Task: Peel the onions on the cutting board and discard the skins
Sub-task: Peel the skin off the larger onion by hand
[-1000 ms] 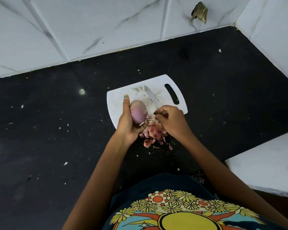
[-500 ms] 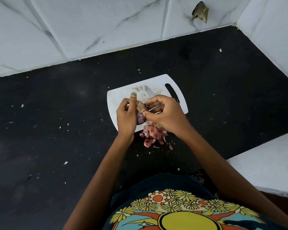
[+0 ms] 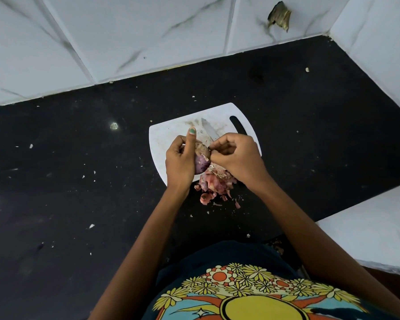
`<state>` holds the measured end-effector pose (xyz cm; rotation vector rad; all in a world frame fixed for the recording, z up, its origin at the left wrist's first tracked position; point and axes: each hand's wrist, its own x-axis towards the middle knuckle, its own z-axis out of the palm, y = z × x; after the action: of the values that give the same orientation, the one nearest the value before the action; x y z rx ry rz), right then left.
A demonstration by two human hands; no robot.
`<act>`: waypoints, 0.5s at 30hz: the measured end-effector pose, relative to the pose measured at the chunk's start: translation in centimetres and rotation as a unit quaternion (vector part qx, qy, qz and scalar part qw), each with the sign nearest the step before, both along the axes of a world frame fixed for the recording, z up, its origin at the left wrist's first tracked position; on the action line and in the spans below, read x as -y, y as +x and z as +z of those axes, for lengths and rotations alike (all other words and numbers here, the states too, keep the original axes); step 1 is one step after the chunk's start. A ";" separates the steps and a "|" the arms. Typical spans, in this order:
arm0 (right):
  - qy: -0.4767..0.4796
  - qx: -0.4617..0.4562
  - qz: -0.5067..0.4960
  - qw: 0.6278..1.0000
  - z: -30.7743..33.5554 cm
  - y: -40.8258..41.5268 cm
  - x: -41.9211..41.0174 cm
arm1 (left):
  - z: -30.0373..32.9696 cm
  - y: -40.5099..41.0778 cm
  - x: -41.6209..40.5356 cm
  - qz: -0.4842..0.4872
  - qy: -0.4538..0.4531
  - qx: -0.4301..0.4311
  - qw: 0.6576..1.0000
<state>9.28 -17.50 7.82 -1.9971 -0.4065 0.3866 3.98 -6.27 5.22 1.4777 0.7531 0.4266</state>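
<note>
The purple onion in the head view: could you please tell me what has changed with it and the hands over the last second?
The right hand moved up from the pile of pink onion skins to the purple onion and now pinches loose skin at its top. The left hand turned the onion, hiding more of it. The left hand's hold, the white plastic cutting board, the steel knife and the skin pile stayed as they were.

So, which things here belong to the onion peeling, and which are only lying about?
Belongs to the job:
purple onion in left hand
right hand pinching its skin
white plastic cutting board
pile of pink onion skins

Lying about:
steel knife blade
white crumbs on black counter
</note>
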 end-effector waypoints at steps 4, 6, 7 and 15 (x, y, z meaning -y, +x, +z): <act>0.016 -0.033 0.029 0.999 0.0 -0.3 0.0 | 0.0 -0.1 0.0 0.007 -0.024 -0.002 1.000; 0.014 -0.029 0.029 0.999 -0.1 -0.4 -0.1 | 0.0 -0.2 0.1 0.011 -0.032 -0.001 0.999; 0.019 -0.025 0.024 0.999 -0.2 -0.5 -0.2 | 0.0 -0.2 0.1 0.014 -0.036 0.001 0.999; 0.003 0.094 0.036 0.995 -1.0 -1.2 -0.8 | -0.6 -0.2 0.0 0.033 -0.012 -0.012 0.999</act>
<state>8.12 -16.70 6.86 -2.0232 -0.5997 0.2421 3.74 -6.22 4.58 1.4412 0.8258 0.4496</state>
